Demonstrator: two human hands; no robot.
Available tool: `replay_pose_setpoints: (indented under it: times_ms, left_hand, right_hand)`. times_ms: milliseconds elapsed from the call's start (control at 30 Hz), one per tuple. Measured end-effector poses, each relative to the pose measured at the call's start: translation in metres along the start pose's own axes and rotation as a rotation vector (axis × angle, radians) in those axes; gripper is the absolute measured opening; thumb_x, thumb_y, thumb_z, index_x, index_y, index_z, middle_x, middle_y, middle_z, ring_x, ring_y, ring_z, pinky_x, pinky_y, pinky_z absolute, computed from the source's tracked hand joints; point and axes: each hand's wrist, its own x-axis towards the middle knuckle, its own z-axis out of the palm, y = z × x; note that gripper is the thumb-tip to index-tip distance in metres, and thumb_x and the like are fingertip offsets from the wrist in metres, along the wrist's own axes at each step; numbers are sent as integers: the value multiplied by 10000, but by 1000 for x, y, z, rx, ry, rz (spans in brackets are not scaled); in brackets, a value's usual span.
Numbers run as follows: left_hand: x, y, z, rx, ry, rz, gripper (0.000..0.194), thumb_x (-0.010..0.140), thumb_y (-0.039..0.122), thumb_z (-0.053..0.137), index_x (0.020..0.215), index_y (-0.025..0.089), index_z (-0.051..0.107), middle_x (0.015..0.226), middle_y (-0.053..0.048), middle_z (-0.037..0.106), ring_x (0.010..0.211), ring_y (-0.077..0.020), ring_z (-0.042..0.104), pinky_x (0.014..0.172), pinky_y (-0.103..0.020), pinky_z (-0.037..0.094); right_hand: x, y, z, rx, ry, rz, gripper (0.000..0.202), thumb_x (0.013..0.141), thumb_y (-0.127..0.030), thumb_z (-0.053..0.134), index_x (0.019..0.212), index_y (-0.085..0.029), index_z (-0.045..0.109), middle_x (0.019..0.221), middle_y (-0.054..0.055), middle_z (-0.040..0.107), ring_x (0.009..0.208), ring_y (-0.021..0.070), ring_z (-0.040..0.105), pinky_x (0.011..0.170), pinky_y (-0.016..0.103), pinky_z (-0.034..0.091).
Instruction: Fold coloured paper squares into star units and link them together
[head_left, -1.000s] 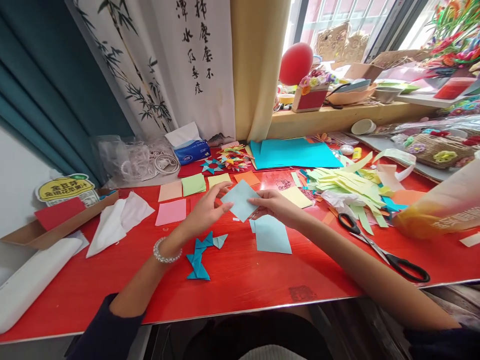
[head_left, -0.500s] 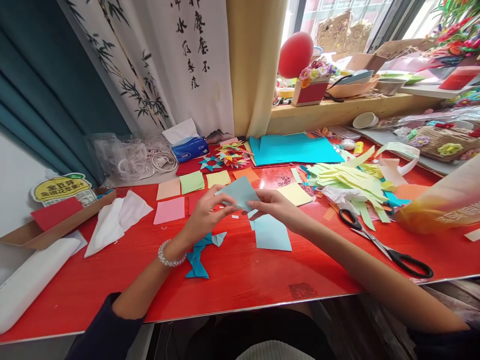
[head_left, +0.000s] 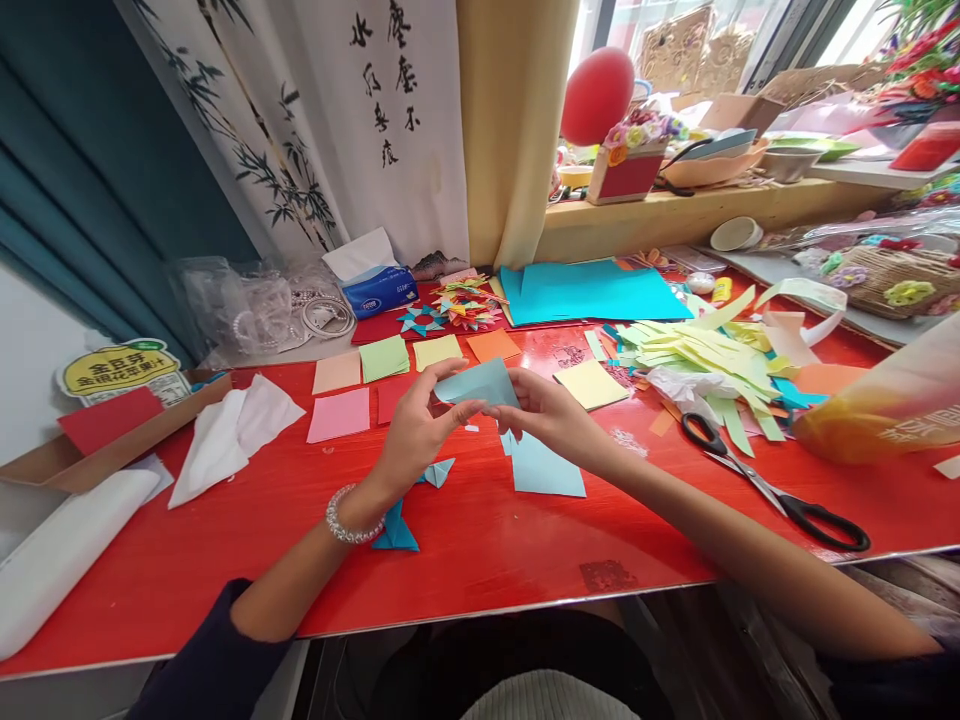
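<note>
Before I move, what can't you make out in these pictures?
Held sheet, head view: both side edges, partly behind the left hand and right hand.
Folded chain, head view: its middle, behind the left hand.
Bag, head view: right end, cut off by the picture's edge.
Glue stick, head view: label, too small.

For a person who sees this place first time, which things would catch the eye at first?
Probably the glossy red table, which spreads across the view, and the turquoise sheets at its far side. Near the middle, the left hand and right hand hold a pale blue paper. Above, a red balloon stands out by the window.
</note>
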Motion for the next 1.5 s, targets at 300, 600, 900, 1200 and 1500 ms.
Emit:
replay_pose_setpoints:
  times_ms: [300, 600, 900, 1200, 1500]
  left_hand:
    - [-1, 2, -1, -120, -63, -2, 434, 759, 348, 717, 1152, 218, 588, 984, -37, 674, 802, -153, 663, 720, -241, 546]
    - [0, 3, -1, -121, -21, -12, 375, 763, 335, 712, 1104, 207, 622, 851, -18, 693, 743, -145, 668, 706, -235, 542]
    - [-1, 2, 2, -160, 7, -34, 333, 760, 320, 715, 1056, 200, 622, 877, -17, 682, 693, -116, 660, 677, -216, 533]
    - [-3, 4, 5, -199, 20, -63, 317, 741, 322, 731, 1002, 189, 609, 771, 0, 665, 672, -126, 654, 653, -235, 525]
    - [0, 10, 3, -301, -15, -188, 288, 775, 406, 685, 876, 143, 626, 663, -1, 637, 554, -101, 598, 575, -235, 510]
  right_hand:
    - [0, -3, -1, 112, -33, -32, 237, 897, -378, 555, 919, -142, 550, 719, 2, 597, 584, 80, 567, 521, 213, 458]
    - [0, -1, -1, 123, -64, -59, 248, 922, -378, 520, 943, -134, 561, 777, 28, 618, 615, 87, 585, 543, 221, 472]
    - [-1, 1, -1, 84, -76, -42, 258, 930, -384, 500, 918, -131, 552, 759, 39, 628, 609, 98, 583, 569, 247, 485]
    - [-1, -1, 2, 91, -36, -37, 251, 915, -382, 530, 885, -135, 563, 726, 18, 616, 588, 85, 588, 544, 230, 482]
    - [-3, -3, 1, 87, 19, -45, 258, 917, -383, 531, 864, -135, 579, 690, 10, 633, 566, 80, 586, 545, 229, 480]
